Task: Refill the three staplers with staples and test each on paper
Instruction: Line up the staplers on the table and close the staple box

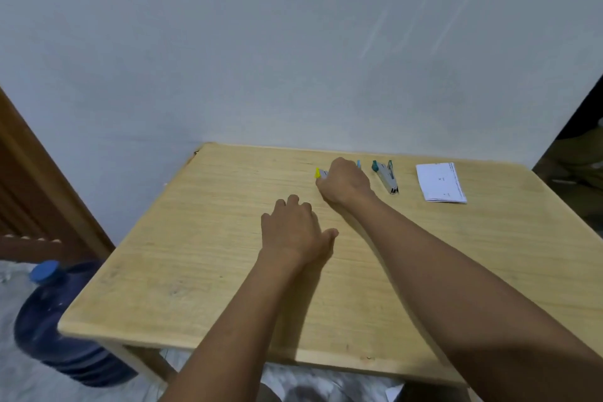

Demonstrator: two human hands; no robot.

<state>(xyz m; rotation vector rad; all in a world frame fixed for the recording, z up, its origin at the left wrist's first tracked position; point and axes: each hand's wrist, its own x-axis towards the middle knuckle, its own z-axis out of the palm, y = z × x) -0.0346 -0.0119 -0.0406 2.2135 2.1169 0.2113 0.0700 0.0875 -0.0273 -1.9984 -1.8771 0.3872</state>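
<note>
The right hand (344, 181) is gripping the yellow stapler (318, 173) from above, near the far edge of the tabletop (202, 271). Its fingers are curling down over the stapler's body and its knuckles are pointing away from the camera. The hand is covering most of the stapler, so only the yellow end and a bit of grey metal are sticking out past the left side of the fist. The stapler is lying on the wood under the hand, not lifted.

The left hand (293, 232) is resting palm down on the tabletop, nearer the person and a little to the left of the right hand. It is holding nothing: its fingers are lying loosely bent with the tips on the wood, and the thumb is pointing out to the right. No task thing is touching it, and the yellow stapler is sitting just beyond its fingertips.

Just behind the right hand, a sliver of a light blue stapler (359, 163) is peeking out, the rest hidden by the knuckles. To the right of it, near but apart from the hand, a teal stapler (386, 177) is lying on the wood, its long side running toward the person. Further right, a folded white paper (440, 182) is lying flat, well clear of both hands.

Past the tabletop's left edge, a blue water bottle (49, 320) is standing on the floor.
</note>
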